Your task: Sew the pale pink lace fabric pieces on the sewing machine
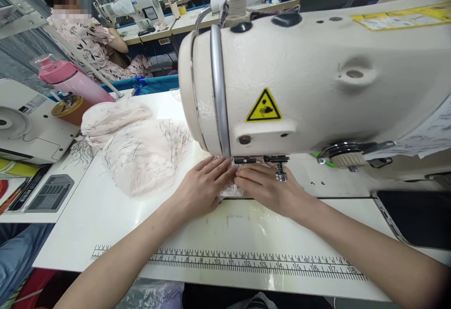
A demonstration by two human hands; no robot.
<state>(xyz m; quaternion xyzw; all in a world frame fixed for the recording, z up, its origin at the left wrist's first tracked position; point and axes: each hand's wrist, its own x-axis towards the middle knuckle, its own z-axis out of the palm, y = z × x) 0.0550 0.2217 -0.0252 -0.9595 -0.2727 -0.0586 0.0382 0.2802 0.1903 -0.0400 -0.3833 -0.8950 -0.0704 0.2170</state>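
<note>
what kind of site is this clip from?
Likely a garment sewing workshop. An industrial sewing machine fills the view, with both hands at its needle, a lace pile lies on the table, and more machines stand behind a seated person.

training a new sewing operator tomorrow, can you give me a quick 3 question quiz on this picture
1. True or false: the left hand and the right hand both lie flat on the table beneath the sewing machine head.
2. What lies under the fingertips of both hands?
A. a small piece of white lace
B. a pair of scissors
C. a spool of thread
3. What is printed along the near edge of the table?

Key
1. True.
2. A.
3. A printed ruler scale.
</note>
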